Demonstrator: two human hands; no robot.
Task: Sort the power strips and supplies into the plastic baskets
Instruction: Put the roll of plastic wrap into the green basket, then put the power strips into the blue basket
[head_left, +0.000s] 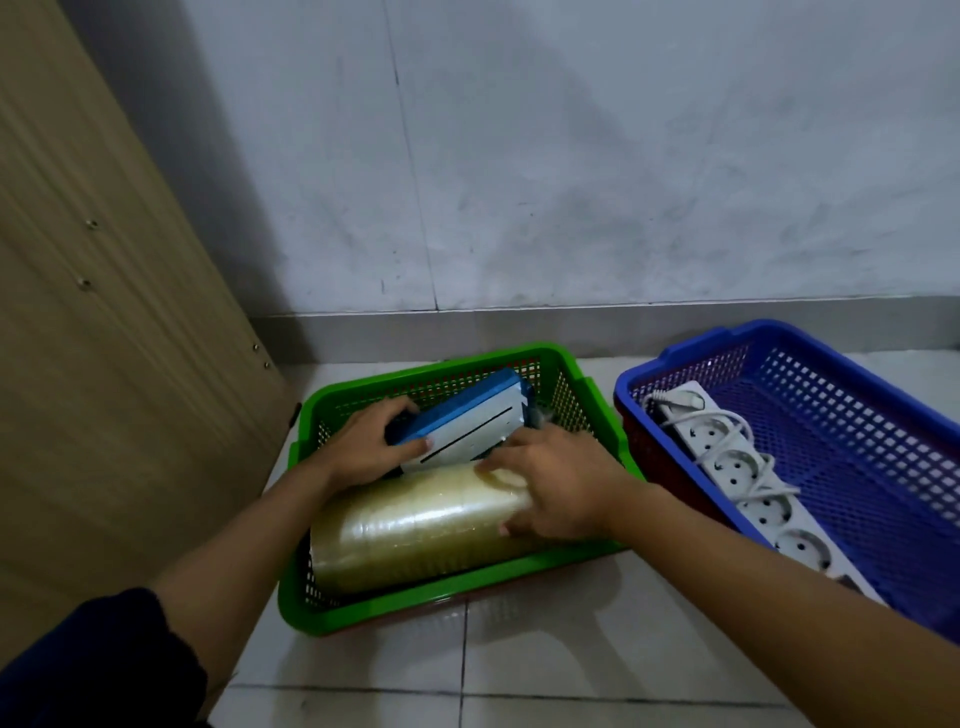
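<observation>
Left hand (363, 441) grips the blue box (460, 423) above the tape rolls (415, 525) in the green basket (441, 597); right hand (556, 488) lies spread on the rolls (round, so the box could slide off).

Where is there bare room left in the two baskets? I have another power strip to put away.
The blue basket is bare across its right side, between the white power strip and the far wall. The green basket is crowded: tape rolls, a blue-and-white box, left hand and right hand fill it.

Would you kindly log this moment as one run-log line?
left hand: gripping blue box | right hand: on tape rolls | both in green basket | power strip in blue basket
</observation>
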